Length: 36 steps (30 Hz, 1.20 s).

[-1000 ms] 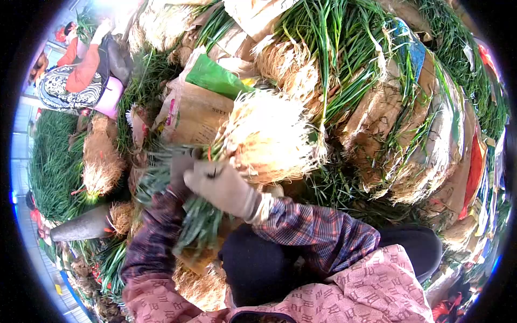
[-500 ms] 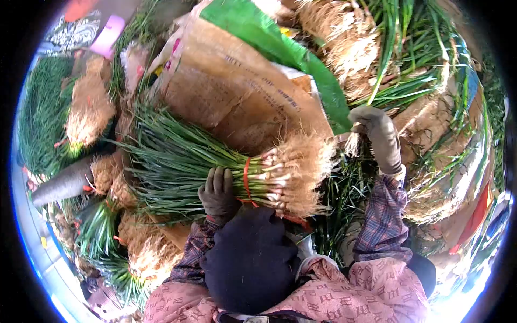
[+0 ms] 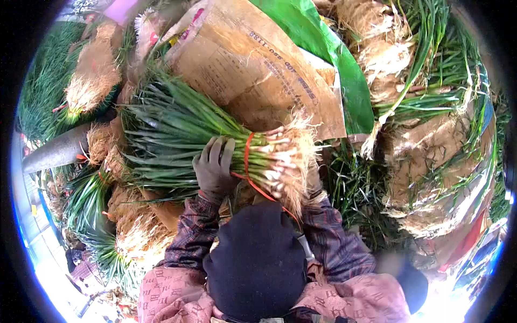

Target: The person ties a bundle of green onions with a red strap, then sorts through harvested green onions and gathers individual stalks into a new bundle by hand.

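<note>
A large bundle of green onions (image 3: 188, 129) lies across in front of me, leaves to the left, white bulbs and shaggy roots to the right. A red tie (image 3: 247, 153) circles its stalks, and a loose end runs down toward my head. My gloved left hand (image 3: 215, 167) grips the stalks just left of the tie, fingers curled over the near side. Close below the roots is my gloved right hand (image 3: 314, 182); its fingers are hidden behind them. A loose green onion (image 3: 379, 125) hangs at the right, apart from both hands.
A brown printed paper sack (image 3: 242, 64) with a green sheet (image 3: 353, 91) lies behind the bundle. More onions are heaped around a root-covered pile (image 3: 425, 161) at right. Tied bundles (image 3: 91, 81) lie at left, and loose leaves (image 3: 355, 188) are scattered right of the roots.
My right hand has left the loose onion at the right and moved down and left to the bundle's roots. My left hand stays on the stalks. More of the red tie's loose end shows.
</note>
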Tool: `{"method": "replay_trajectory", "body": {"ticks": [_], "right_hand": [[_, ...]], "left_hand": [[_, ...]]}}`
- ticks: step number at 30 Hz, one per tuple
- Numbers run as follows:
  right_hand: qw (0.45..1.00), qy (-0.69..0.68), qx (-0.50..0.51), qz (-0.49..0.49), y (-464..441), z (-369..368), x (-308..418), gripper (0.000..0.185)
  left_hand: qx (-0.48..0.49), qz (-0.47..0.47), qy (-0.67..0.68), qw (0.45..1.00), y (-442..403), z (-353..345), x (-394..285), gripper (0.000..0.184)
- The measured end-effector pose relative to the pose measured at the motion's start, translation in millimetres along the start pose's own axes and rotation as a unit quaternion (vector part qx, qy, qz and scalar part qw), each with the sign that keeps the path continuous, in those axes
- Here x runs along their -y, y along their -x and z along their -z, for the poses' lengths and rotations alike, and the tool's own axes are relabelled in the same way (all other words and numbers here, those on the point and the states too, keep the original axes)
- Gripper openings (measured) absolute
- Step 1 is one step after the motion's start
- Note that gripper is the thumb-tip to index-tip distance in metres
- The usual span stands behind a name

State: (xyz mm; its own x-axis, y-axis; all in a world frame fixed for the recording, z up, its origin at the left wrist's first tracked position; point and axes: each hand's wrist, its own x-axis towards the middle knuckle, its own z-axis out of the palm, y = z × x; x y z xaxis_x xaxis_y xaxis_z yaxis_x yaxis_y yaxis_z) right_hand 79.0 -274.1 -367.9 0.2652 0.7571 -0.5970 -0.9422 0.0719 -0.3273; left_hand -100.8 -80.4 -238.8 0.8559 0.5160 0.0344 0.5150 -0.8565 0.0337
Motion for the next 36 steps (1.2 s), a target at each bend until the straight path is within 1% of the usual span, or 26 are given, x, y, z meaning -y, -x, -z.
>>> {"method": "replay_trajectory", "body": {"ticks": [2,3,4,6,7,8,9,10,12,14,16,17,19,20,21,22,23,24,25,27,28,29,31,33,35,36], "right_hand": [[0.995,0.1,0.012,0.02,-9,-6,15,0.049],[0.977,0.206,0.019,0.059,-11,-13,36,0.047],[0.927,0.346,0.03,0.142,-10,-21,62,0.045],[0.768,0.534,0.005,0.354,12,-55,123,0.044],[0.801,0.528,-0.205,0.195,54,-146,160,0.033],[0.818,0.419,-0.177,0.351,59,-157,167,0.028],[0.796,0.386,-0.128,0.449,62,-174,170,0.033],[0.768,0.453,-0.104,0.44,58,-189,168,0.037],[0.583,0.646,-0.002,0.493,26,-212,156,0.049],[0.306,0.816,0.065,0.486,-4,-216,124,0.052],[0.216,0.907,0.037,0.36,-17,-194,93,0.038],[0.221,0.931,0.015,0.291,-22,-180,85,0.029],[0.295,0.944,0.001,0.149,0,-185,95,0.017],[0.292,0.945,0.027,0.148,10,-186,99,0.016],[0.291,0.943,0.055,0.15,18,-188,101,0.016],[0.299,0.941,0.09,0.129,23,-192,100,0.014],[0.303,0.939,0.123,0.108,26,-195,97,0.013],[0.441,0.843,0.23,0.204,25,-193,95,0.012],[0.503,0.784,0.31,0.191,15,-196,95,0.015],[0.736,0.603,0.24,0.192,-4,-191,74,0.014],[0.883,0.447,0.145,0.003,-8,-196,75,0.018],[0.855,0.454,0.185,0.17,-32,-188,62,0.024],[0.971,0.182,0.116,0.103,-50,-209,73,0.031],[0.987,0.12,0.069,0.087,-86,-228,102,0.033],[0.987,0.107,0.09,0.075,-120,-241,135,0.035],[0.987,0.124,0.03,0.101,-133,-253,147,0.034]], "left_hand": [[0.043,0.0,-0.011,0.999,-23,4,7,0.071],[0.04,-0.015,-0.018,0.999,-37,6,11,0.073],[0.036,-0.03,-0.022,0.999,-54,8,13,0.074],[0.042,-0.059,0.007,0.997,-91,10,14,0.08],[0.051,-0.071,0.04,0.995,-112,10,13,0.085],[0.058,-0.084,0.072,0.992,-128,11,14,0.089],[0.08,-0.095,0.05,0.991,-138,14,15,0.092],[0.101,-0.106,0.027,0.989,-147,17,16,0.095],[0.16,-0.105,-0.001,0.982,-152,21,17,0.099],[0.124,-0.113,0.011,0.986,-143,20,18,0.098],[0.111,-0.1,0.037,0.988,-132,17,19,0.101],[0.092,-0.092,0.038,0.991,-128,19,18,0.102],[0.057,-0.062,0.037,0.996,-111,23,17,0.105],[-0.006,-0.031,-0.047,0.998,-96,25,9,0.102],[-0.063,-0.002,-0.09,0.994,-79,25,0,0.092],[-0.11,0.014,0.018,0.994,-65,30,-8,0.083],[-0.055,0.006,0.052,0.997,-41,27,-20,0.065],[-0.104,-0.046,0.117,0.987,-22,4,-27,0.056],[-0.071,-0.064,0.123,0.988,-1,8,-38,0.057],[-0.044,-0.019,0.194,0.98,19,-2,-47,0.061],[-0.051,0.003,0.184,0.982,17,-1,-45,0.063],[-0.057,0.022,0.176,0.982,12,-3,-42,0.065],[-0.039,0.004,-0.021,0.999,-20,-13,-27,0.067],[-0.065,-0.005,-0.083,0.994,-65,-16,-9,0.067],[0.008,-0.033,-0.096,0.995,-121,22,8,0.07],[0.024,-0.046,-0.216,0.975,-149,15,17,0.074]]}}
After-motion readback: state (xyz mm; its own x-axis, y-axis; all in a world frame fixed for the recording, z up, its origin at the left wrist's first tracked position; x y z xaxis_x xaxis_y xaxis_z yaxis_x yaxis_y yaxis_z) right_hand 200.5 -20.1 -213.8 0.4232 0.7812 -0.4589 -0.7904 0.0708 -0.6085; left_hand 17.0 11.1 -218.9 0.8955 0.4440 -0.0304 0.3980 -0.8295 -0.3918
